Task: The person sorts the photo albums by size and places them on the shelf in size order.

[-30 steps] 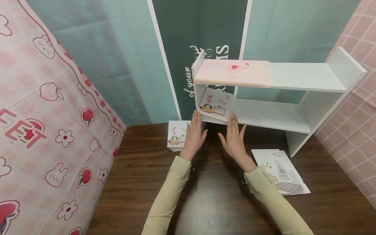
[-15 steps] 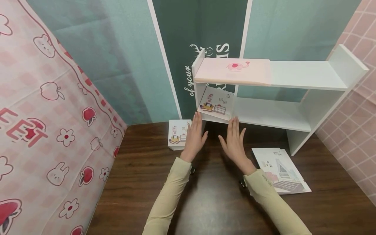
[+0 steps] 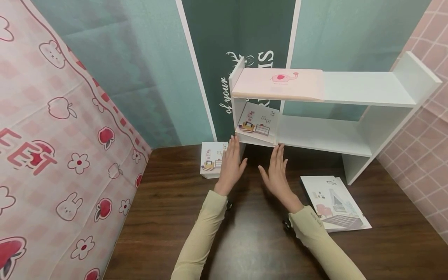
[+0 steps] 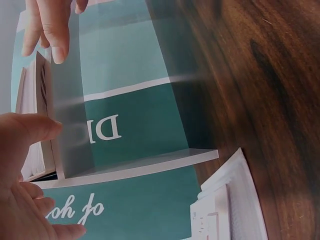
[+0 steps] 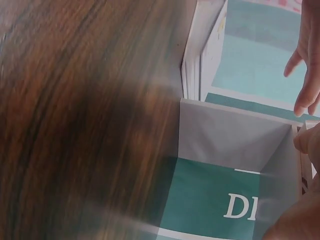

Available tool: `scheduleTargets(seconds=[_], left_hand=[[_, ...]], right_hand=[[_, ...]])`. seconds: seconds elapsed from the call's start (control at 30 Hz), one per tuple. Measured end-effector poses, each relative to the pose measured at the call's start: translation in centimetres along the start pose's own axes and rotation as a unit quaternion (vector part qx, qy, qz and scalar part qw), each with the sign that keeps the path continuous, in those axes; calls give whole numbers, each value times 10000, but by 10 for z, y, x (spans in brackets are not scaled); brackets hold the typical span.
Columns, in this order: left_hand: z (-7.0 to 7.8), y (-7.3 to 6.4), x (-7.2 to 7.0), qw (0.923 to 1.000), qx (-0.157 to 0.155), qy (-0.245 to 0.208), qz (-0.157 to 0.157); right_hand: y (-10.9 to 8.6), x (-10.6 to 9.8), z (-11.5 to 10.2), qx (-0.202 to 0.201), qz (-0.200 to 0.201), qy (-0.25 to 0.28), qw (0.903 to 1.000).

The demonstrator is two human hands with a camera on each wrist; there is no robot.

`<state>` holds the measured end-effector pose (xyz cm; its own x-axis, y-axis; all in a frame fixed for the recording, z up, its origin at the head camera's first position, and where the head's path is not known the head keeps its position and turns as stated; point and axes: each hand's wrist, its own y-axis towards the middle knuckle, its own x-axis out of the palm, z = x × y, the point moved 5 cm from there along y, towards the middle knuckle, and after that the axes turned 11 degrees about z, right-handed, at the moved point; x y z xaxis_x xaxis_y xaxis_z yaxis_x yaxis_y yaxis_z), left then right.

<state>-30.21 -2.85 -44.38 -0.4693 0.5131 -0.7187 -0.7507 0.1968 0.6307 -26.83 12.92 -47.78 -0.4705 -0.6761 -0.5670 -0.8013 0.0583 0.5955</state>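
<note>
White shelf [image 3: 367,88] as the landmark. The book stack [image 3: 258,121] lies on its lower board, left end, against the side panel; front edge appears slightly askew to the board, right front corner closest to the rim. Hands apart, neither gripping: left hand [image 3: 231,165] at the shelf's front left corner, fingers straight; right hand [image 3: 279,175] by the stack's right front corner, fingers likewise extended. Contact at the fingertips: cannot tell. Step seems to be squaring the stack. Best done, I judge, with flat fingers and light, even pressure, a little more on the right corner, so the layers neither shear nor ride up. Room looks tight under the upper board; low pushes should suit. Second stack [image 3: 211,158] sits on the table [image 3: 168,198] just left of the shelf; left elbow and wrist best clear of it.
</note>
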Motion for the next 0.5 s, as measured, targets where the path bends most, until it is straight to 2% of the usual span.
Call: scheduleTargets(seconds=[0.3,0.5], left_hand=[[-4,-7,0,9995,-258,-114,-115],[-10,-14,0,9993,-358,-67,-87]], right_hand=[[-7,8,-1,101,-113,269,9995],[-12,15,-3,117,-209,203,9995]])
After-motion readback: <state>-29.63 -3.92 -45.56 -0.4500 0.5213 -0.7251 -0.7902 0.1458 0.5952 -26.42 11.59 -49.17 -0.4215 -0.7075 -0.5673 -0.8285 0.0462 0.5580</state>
